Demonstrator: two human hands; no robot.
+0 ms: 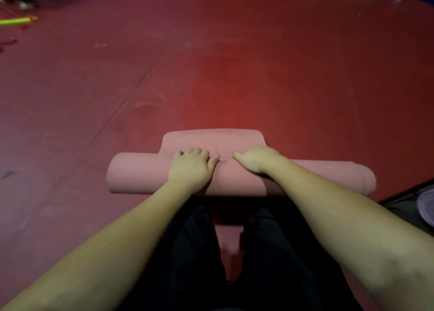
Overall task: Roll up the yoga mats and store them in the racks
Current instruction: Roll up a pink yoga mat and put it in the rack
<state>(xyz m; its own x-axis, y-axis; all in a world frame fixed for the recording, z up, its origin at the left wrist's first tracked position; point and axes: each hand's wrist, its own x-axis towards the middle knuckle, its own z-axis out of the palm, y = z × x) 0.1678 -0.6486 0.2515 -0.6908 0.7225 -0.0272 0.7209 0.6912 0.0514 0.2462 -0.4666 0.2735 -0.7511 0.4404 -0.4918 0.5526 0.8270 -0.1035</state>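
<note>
A pink yoga mat (138, 173) lies rolled into a thick cylinder across the red floor in front of my knees. A short flap of the mat (211, 138) still lies flat on the floor beyond the roll. My left hand (191, 167) rests on top of the roll near its middle, fingers bent over the far side. My right hand (254, 158) sits beside it on the roll, fingers curled down over the far edge. Both thumbs point toward each other. The fingertips are hidden behind the roll.
Red floor (305, 76) stretches ahead and to both sides. A yellow-green stick (16, 21) lies at the far left. Dark equipment stands at the top left, and a dark object with a pale round thing (426, 207) sits at the right edge. My dark trousers (187, 252) fill the bottom.
</note>
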